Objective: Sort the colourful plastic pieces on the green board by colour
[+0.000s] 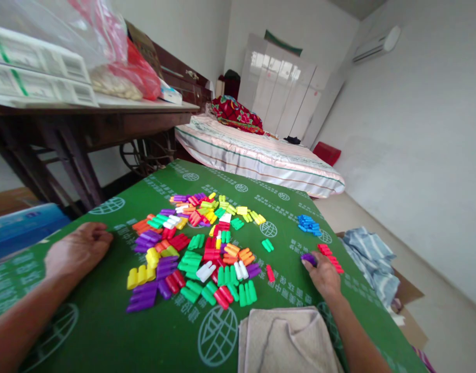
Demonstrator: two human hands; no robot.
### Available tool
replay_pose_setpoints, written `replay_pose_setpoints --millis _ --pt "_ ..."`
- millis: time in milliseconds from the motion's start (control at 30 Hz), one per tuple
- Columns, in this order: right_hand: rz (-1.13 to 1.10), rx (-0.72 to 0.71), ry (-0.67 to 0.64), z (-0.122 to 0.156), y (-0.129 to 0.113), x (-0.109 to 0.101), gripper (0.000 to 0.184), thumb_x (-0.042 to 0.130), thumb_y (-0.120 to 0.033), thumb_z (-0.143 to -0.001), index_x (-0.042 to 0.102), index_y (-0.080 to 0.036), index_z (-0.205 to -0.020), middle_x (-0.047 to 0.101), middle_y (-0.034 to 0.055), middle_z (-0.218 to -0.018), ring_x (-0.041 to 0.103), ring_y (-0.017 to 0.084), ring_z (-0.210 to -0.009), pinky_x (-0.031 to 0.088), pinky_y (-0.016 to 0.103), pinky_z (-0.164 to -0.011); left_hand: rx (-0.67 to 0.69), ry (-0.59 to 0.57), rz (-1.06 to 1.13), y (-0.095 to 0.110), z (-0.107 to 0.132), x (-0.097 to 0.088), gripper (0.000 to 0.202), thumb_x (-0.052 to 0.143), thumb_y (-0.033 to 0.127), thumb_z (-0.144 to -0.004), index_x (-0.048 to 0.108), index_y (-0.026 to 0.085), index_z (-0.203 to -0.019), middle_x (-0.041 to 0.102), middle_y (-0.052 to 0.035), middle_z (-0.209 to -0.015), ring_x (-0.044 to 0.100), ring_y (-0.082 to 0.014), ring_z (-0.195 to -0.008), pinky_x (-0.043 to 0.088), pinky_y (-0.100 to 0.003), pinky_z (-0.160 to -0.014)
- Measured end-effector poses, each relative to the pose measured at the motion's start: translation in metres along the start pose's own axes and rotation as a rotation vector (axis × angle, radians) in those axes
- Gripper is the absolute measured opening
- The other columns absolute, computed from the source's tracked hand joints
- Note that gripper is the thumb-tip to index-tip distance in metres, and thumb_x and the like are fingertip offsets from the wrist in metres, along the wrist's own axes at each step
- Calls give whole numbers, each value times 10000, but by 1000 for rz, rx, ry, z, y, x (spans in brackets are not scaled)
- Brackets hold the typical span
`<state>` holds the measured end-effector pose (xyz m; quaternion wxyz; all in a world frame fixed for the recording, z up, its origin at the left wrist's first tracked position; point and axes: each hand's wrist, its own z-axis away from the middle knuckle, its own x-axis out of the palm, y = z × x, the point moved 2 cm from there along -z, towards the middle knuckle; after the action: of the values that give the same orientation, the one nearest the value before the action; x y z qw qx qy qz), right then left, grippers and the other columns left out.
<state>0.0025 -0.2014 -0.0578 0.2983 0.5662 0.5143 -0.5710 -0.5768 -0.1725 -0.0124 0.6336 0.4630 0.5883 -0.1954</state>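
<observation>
My right hand (pixel 325 275) pinches a purple plastic piece (pixel 308 259) between thumb and fingers, low over the right side of the green board (pixel 160 342). Close beside it lies a row of red pieces (pixel 330 258), and farther back a small heap of blue pieces (pixel 309 225). Curled into a loose fist, my left hand (pixel 79 250) rests on the board's left side, and nothing shows in it. Between my hands spreads a mixed pile of small joined-tube plastic pieces (pixel 191 261) in several colours. A single red piece (pixel 270 273) and a green piece (pixel 267 245) lie apart from the pile.
A folded beige cloth (pixel 288 339) lies at the board's near edge. Left stands a table (pixel 144 110) with bags and boxes. A bed (pixel 257 155) is behind the board. Striped fabric (pixel 372 261) and cardboard (pixel 407 285) are on the right.
</observation>
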Motion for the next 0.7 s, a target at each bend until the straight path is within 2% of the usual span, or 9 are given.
replay_pose_setpoints --millis 133,367,500,700 --pt "7 -11 -39 -1 8 3 475 477 -457 -828 554 -173 -1201 639 92 -1116 627 208 -958 478 304 -781 -15 -53 -97 3 2 -1 474 338 449 -792 526 192 -1142 654 -80 -1066 613 -252 -894 481 -307 -730" --pt "37 -65 -24 0 2 12 367 489 -416 -820 613 -234 -1113 654 63 -1085 628 218 -936 477 314 -749 -5 -28 -39 1 8 2 422 377 399 -811 529 182 -1139 658 -79 -1073 619 -232 -917 478 -291 -753" --pt "12 -113 -31 4 -16 15 367 494 -423 -819 627 -230 -1101 655 71 -1093 627 223 -933 476 317 -743 -2 -14 -11 0 12 2 383 407 367 -812 539 177 -1117 669 -80 -1038 620 -224 -907 472 -281 -739" --pt "-25 -221 -77 10 -65 16 315 530 -382 -810 632 -246 -1075 653 49 -1108 619 204 -959 461 297 -775 -11 -17 -11 1 14 -1 371 404 360 -815 544 178 -1107 670 -93 -1012 621 -247 -898 467 -304 -721"
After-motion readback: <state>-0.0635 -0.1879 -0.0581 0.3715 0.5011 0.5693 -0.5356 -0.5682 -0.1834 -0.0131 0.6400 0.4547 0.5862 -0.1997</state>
